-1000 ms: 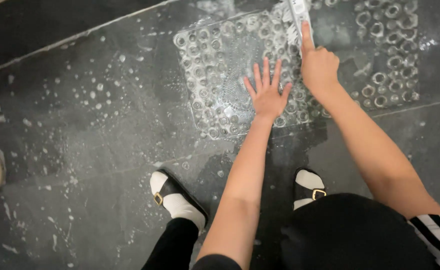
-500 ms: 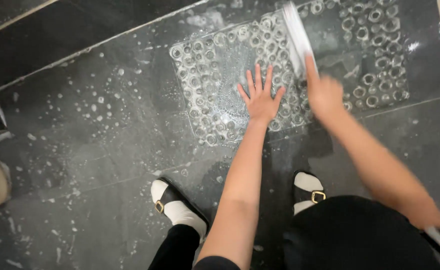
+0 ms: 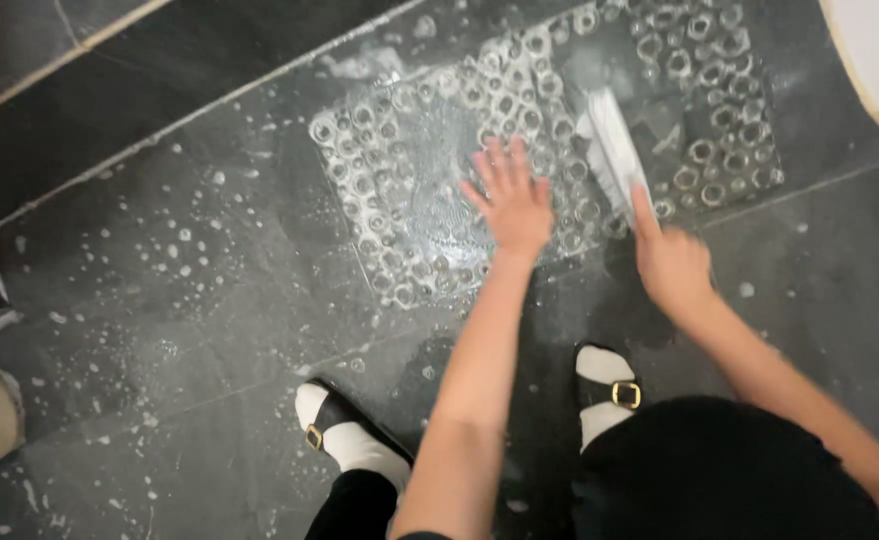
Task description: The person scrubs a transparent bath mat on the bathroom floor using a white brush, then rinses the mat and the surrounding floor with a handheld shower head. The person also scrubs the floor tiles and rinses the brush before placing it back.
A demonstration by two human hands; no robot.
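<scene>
Your left hand point(image 3: 513, 205) is pressing flat with fingers spread wide on the clear suction-cup mat point(image 3: 410, 190), likely pinning it against sliding. Your right hand point(image 3: 672, 262) is gripping the white scrub brush point(image 3: 615, 150), working near the mat's right half. The mat is lying on the wet, soapy dark floor point(image 3: 160, 300), with open tiles leftward

The left hand point(image 3: 512, 205) lies flat with its fingers spread on a clear bumpy mat point(image 3: 410, 190) that lies on the wet dark floor point(image 3: 160, 300). The right hand point(image 3: 672, 265) grips a white brush point(image 3: 615, 150) that rests on the mat near its right edge. Two feet in white socks and black sandals point(image 3: 345, 435) stand on the floor just below the mat.
</scene>
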